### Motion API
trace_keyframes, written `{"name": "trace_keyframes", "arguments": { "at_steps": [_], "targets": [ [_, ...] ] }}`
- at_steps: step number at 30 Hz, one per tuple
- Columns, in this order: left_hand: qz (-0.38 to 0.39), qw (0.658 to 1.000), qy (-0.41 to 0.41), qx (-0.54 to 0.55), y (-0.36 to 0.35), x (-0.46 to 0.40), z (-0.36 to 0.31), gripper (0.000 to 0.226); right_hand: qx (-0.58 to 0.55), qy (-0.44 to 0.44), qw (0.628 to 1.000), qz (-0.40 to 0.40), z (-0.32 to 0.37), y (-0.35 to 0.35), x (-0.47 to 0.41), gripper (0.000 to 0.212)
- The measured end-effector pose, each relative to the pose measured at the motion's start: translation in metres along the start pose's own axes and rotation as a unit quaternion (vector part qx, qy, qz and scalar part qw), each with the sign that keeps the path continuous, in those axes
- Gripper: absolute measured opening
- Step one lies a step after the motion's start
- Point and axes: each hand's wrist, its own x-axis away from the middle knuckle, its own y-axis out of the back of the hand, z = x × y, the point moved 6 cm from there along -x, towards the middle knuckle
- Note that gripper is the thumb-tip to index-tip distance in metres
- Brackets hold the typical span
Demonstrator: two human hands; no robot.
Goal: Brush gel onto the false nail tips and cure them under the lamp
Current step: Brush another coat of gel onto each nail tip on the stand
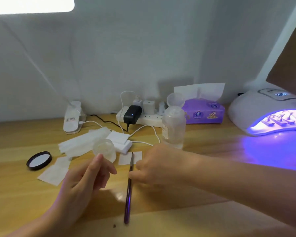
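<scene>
My right hand (pixel 154 165) pinches the purple-handled gel brush (pixel 129 192) near its ferrule, and the bristle end lies over a small white pad (pixel 125 159). With its fingers relaxed, my left hand (pixel 85 180) has its index fingertip at the foot of a small clear gel jar (pixel 105 148), which looks blurred. The jar's black lid (pixel 39 160) lies to the left on the desk. At the far right, the white curing lamp (pixel 256 108) glows violet. Several nail tips on stands (pixel 278 120) sit inside its opening.
Behind the hands are a stack of white wipes (pixel 79 144), a white box (pixel 121 142), a clear bottle (pixel 173 129), a purple tissue box (pixel 205 114), a power strip with plugs and cables (pixel 143 117) and a desk lamp base (pixel 73 118). Another pad (pixel 54 171) lies left.
</scene>
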Motion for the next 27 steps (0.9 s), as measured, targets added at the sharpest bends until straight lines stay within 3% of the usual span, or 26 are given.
{"name": "trace_keyframes", "arguments": {
  "at_steps": [8, 11, 15, 20, 24, 27],
  "targets": [
    [-0.024, 0.999, -0.023, -0.01, 0.027, 0.012, -0.001, 0.037, 0.04, 0.076, 0.996, 0.004, 0.008, 0.008, -0.01, 0.004],
    [-0.059, 0.998, -0.021, -0.003, 0.045, 0.015, 0.002, 0.039, 0.037, 0.064, 0.993, -0.097, -0.004, 0.017, -0.007, 0.008],
    [-0.097, 0.995, -0.018, -0.001, 0.068, 0.017, 0.005, 0.039, -0.026, -0.023, 0.962, -0.272, -0.029, 0.041, -0.007, 0.011],
    [-0.116, 0.993, -0.032, -0.012, 0.094, 0.017, 0.008, 0.039, -0.191, -0.209, 0.838, -0.467, -0.044, 0.071, -0.017, 0.013],
    [-0.124, 0.99, -0.062, -0.02, 0.116, 0.009, 0.008, 0.04, -0.371, -0.25, 0.735, -0.509, -0.029, 0.075, -0.05, 0.016],
    [-0.176, 0.981, -0.076, -0.024, 0.149, 0.002, 0.011, 0.049, -0.45, -0.262, 0.675, -0.523, -0.017, 0.079, -0.078, 0.017]
  ]
}}
